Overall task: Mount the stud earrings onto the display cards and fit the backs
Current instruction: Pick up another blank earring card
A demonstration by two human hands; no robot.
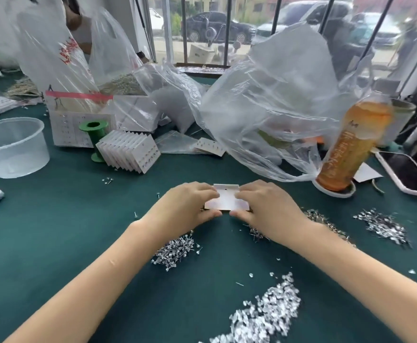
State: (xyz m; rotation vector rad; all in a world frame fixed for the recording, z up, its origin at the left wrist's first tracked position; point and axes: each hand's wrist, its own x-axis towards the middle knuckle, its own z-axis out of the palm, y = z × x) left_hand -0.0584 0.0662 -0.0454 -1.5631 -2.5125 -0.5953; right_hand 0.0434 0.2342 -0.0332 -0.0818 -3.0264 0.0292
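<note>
Green felt table (54, 219), window bars and parked cars at the far side. I see the left hand (190, 204) and right hand (264, 206) each pinching an edge of a white card (227, 200) at mid-table. Stud heaps (175, 251) lie near the wrists. Clear tub (12, 147) far left, bottle (351, 144) and plastic bags (276, 107) far right.

open green cloth (66, 219) left, stud heaps (174, 251) near wrists, plastic bags (264, 115) blocking behind
</note>
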